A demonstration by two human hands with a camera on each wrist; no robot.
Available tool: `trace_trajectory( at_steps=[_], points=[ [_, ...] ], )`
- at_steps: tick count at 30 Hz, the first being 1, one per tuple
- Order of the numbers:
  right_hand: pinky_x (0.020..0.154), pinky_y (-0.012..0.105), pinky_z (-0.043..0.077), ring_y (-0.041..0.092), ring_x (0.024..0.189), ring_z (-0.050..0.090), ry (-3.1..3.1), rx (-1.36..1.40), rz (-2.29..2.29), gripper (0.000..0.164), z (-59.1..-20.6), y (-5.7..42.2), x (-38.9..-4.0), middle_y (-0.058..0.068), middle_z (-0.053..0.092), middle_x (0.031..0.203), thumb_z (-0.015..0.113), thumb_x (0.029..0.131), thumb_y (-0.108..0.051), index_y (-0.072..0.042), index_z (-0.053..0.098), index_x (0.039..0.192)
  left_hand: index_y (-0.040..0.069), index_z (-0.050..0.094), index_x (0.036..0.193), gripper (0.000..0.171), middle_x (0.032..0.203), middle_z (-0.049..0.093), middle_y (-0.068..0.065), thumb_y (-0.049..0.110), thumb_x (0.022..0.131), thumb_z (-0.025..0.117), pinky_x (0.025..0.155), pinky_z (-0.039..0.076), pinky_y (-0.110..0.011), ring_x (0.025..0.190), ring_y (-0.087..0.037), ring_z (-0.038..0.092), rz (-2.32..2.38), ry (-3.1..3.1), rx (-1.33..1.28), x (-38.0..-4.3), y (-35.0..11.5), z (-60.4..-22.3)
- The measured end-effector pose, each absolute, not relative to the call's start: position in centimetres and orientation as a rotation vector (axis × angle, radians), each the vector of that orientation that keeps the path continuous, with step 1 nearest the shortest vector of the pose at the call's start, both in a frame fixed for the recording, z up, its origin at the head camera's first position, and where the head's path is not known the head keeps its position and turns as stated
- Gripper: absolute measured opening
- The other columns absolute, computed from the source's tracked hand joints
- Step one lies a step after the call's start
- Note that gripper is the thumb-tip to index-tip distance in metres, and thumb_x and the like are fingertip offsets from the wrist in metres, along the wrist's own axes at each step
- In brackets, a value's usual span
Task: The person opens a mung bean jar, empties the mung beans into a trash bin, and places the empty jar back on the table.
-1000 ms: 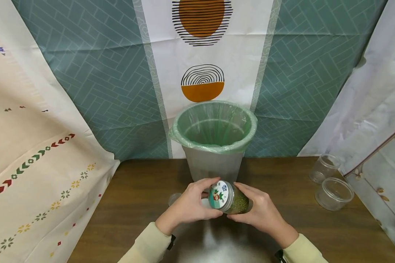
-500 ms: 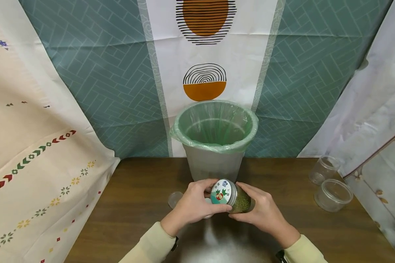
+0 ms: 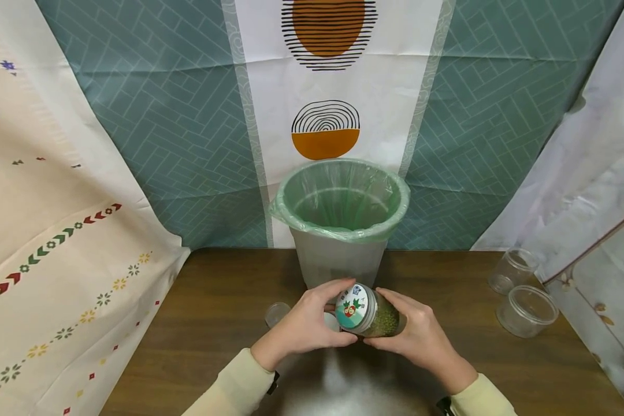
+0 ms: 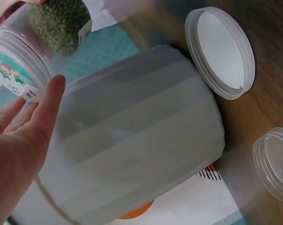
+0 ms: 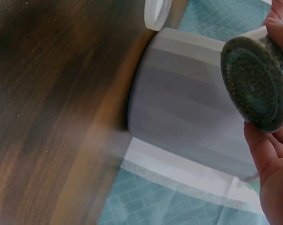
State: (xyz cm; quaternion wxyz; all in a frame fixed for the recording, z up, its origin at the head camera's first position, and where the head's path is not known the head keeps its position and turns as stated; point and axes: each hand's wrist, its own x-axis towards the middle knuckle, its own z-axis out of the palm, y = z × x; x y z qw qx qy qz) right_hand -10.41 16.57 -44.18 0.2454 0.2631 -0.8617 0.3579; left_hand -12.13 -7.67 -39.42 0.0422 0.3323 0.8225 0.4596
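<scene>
A clear plastic jar point(image 3: 383, 316) of small green beans is tilted between the two hands in front of the bin. Its lid point(image 3: 351, 307) has a printed green and white top and faces left. My left hand point(image 3: 308, 323) holds the lid, thumb below and fingers above. The jar's body is gripped by my right hand point(image 3: 420, 329), and the jar's bean-filled base point(image 5: 254, 84) shows in the right wrist view. Behind the left hand, partly hidden, lies a round white-faced lid point(image 4: 221, 54) with a clear rim. A second, clear round piece point(image 4: 276, 163) lies beside it on the table.
A grey bin point(image 3: 338, 263) with a green plastic liner point(image 3: 343, 216) stands at the back of the wooden table point(image 3: 208, 323). Two clear empty containers, a taller jar point(image 3: 511, 271) and a wider tub point(image 3: 527, 312), stand at the right. Patterned cloths hang around the table.
The printed lid has turned slightly back and forth, and the left thumb and fingers have shifted along its edge. The jar has drifted a little right in view; the right hand keeps its grip.
</scene>
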Motion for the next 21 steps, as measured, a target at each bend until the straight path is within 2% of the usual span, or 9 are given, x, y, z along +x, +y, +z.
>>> trace_trajectory(
  at_steps=[3,9,12,17,21],
  points=[
    [0.093,0.003,0.039,0.019,0.109,0.063,-2.371,0.715,0.972,0.088,-44.2,16.6,-10.3,0.003,0.063,0.122,0.087,0.052,-0.048,-0.019,0.055,0.129,0.021,0.039,0.141,0.083,0.137,0.046,0.008,0.027,0.069,0.081,0.087,0.052,-0.02,0.114,-0.005,0.053,1.389,2.52,1.038,-12.1,-7.7,-39.5],
    [0.092,0.004,0.04,0.02,0.108,0.063,-2.388,0.707,0.963,0.089,-44.3,16.6,-10.2,0.004,0.062,0.123,0.087,0.052,-0.049,-0.02,0.054,0.13,0.019,0.043,0.138,0.08,0.13,0.051,0.007,0.035,0.069,0.081,0.081,0.053,-0.018,0.108,-0.007,0.057,1.432,2.537,0.995,-12.1,-7.5,-39.8],
    [0.092,0.004,0.04,0.02,0.108,0.063,-2.392,0.703,0.953,0.09,-44.3,16.6,-10.2,0.005,0.062,0.123,0.087,0.053,-0.049,-0.02,0.054,0.131,0.018,0.048,0.134,0.077,0.122,0.056,0.008,0.04,0.067,0.081,0.078,0.054,-0.019,0.1,-0.007,0.061,1.462,2.572,0.958,-12.0,-7.2,-40.0],
    [0.092,0.003,0.039,0.02,0.108,0.063,-2.394,0.694,0.942,0.09,-44.4,16.6,-10.1,0.005,0.062,0.123,0.087,0.053,-0.047,-0.019,0.053,0.131,0.025,0.056,0.122,0.068,0.105,0.063,0.011,0.05,0.064,0.081,0.071,0.056,-0.023,0.083,-0.002,0.065,1.491,2.622,0.84,-11.9,-6.8,-40.2],
    [0.092,0.003,0.038,0.019,0.107,0.063,-2.387,0.694,0.94,0.09,-44.3,16.6,-10.2,0.004,0.062,0.123,0.088,0.053,-0.046,-0.018,0.054,0.131,0.028,0.059,0.114,0.064,0.097,0.065,0.012,0.056,0.061,0.079,0.066,0.055,-0.022,0.078,-0.002,0.066,1.51,2.629,0.756,-11.9,-6.5,-40.2]
  ],
)
